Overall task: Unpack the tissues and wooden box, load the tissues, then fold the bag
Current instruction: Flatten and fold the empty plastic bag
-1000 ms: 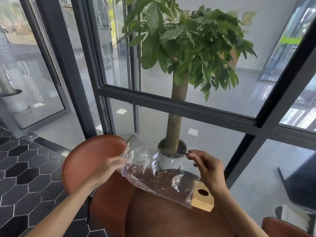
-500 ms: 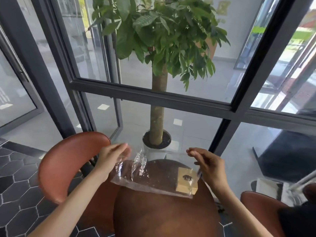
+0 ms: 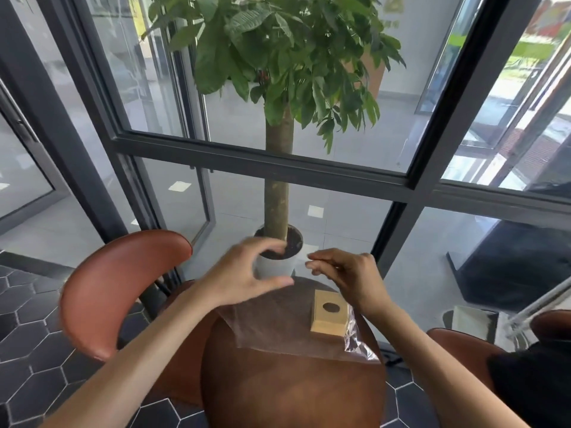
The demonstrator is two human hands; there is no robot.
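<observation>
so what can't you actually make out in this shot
Head view only:
- Tissues: none show; whether they sit inside the wooden box is hidden by its walls, the round hole is just dark.
- Plastic bag: clear film, its far edge is lost under the left hand and right hand.
- Right hand's grip: fingertips look pinched, but whether film is between them is too faint to tell.
- Table: near edge cut off by the frame.

Your near table (image 3: 293,393) half lies bare. The box (image 3: 329,313) blocks the far right, on the bag (image 3: 272,325).
</observation>
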